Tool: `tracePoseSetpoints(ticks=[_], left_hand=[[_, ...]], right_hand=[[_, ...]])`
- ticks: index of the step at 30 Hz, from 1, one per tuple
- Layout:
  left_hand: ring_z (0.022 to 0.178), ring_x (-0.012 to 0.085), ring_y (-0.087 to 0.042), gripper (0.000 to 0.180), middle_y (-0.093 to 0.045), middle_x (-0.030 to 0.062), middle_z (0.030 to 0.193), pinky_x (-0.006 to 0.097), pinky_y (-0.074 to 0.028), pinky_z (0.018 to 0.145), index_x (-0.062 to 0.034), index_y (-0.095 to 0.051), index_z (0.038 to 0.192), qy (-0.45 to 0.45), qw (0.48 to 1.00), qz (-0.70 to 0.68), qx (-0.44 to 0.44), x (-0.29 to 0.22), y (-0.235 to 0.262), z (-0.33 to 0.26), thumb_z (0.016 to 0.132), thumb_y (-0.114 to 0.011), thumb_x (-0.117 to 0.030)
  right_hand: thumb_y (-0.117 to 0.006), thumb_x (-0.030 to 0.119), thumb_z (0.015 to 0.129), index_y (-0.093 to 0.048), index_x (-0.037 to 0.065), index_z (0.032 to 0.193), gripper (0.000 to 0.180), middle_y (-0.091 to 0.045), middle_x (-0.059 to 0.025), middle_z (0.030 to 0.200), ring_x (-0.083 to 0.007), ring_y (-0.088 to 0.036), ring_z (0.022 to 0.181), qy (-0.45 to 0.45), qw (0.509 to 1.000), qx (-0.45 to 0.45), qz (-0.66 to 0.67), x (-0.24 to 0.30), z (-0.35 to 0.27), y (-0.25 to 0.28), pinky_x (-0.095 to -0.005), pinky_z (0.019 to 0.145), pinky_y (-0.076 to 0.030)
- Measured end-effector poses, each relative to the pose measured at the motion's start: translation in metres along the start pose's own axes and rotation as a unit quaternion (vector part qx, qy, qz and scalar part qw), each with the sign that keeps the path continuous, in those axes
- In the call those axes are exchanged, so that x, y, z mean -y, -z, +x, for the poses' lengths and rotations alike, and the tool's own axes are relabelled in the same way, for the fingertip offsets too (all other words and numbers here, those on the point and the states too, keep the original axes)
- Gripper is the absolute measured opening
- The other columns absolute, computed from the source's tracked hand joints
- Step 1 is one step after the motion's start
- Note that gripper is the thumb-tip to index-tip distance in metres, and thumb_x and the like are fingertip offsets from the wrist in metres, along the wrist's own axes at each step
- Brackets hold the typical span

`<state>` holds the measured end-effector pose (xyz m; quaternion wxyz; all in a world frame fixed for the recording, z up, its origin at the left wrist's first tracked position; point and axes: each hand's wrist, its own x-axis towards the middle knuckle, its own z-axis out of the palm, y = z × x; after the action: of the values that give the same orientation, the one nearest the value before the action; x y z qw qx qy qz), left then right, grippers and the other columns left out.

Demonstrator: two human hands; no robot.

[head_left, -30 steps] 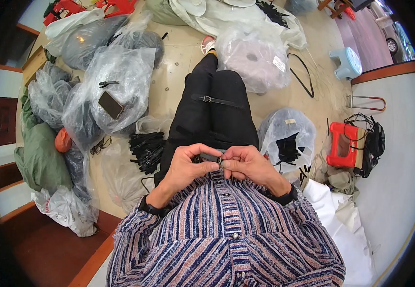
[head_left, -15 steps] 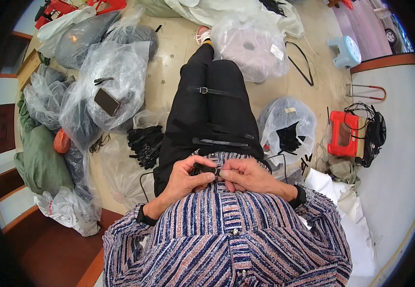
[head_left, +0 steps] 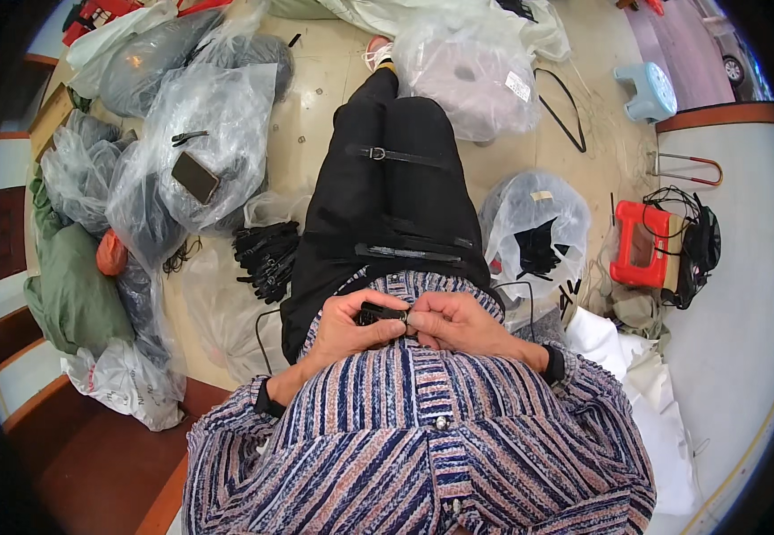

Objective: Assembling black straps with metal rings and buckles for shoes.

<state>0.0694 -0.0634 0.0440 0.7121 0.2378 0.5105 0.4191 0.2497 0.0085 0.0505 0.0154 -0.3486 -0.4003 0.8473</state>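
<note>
floor: pale tiles crowded with clear plastic bags (head_left: 195,152), a pile of black straps (head_left: 266,259) and a red box (head_left: 641,245).
piece: small black strap part (head_left: 381,313), held over the lap between both hands.
left hand (head_left: 351,325): pinched narrow on its left end.
right hand (head_left: 454,323): fingertips closed on its right end.
handling: likely light, stiff, small; best gripped by the ends.
hidden: its shape and any metal bit are mostly covered by fingers.
</note>
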Motion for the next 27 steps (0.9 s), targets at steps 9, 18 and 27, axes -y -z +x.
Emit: tracePoseSetpoints(ticks=[9, 18, 27], left_hand=[[0.071, 0.0067, -0.058, 0.021, -0.065, 0.0058, 0.081, 0.019, -0.047, 0.064, -0.0008, -0.063, 0.091, -0.032, 0.998, 0.058, 0.006, 0.010, 0.000, 0.000, 0.072, -0.071, -0.005], [0.070, 0.0062, -0.056, 0.022, -0.064, 0.0021, 0.080, 0.021, -0.046, 0.064, -0.0042, -0.064, 0.088, -0.046, 0.977, 0.210, -0.010, -0.003, -0.001, 0.003, 0.073, -0.071, -0.018], [0.064, 0.0046, -0.055, 0.020, -0.064, 0.0029, 0.076, 0.018, -0.043, 0.058, -0.0025, -0.062, 0.091, 0.074, 0.983, 0.155, -0.070, -0.012, -0.009, 0.011, 0.076, -0.069, -0.013]], right_hand=[[-0.049, 0.025, 0.090, -0.056, 0.004, 0.082, 0.023, -0.050, 0.0029, 0.060, -0.0029, -0.042, 0.052, -0.013, 0.999, 0.029, -0.021, -0.001, 0.001, 0.005, -0.0178, 0.046, -0.031], [-0.048, 0.031, 0.090, -0.056, 0.006, 0.086, 0.026, -0.054, 0.0030, 0.067, -0.0009, -0.037, 0.049, -0.054, 0.995, 0.078, 0.023, 0.002, 0.004, 0.015, -0.0160, 0.044, -0.028], [-0.050, 0.037, 0.086, -0.057, 0.003, 0.082, 0.035, -0.057, -0.0060, 0.067, -0.0162, -0.054, 0.061, 0.160, 0.911, -0.135, -0.354, 0.012, 0.011, 0.009, -0.0257, 0.058, -0.043]])
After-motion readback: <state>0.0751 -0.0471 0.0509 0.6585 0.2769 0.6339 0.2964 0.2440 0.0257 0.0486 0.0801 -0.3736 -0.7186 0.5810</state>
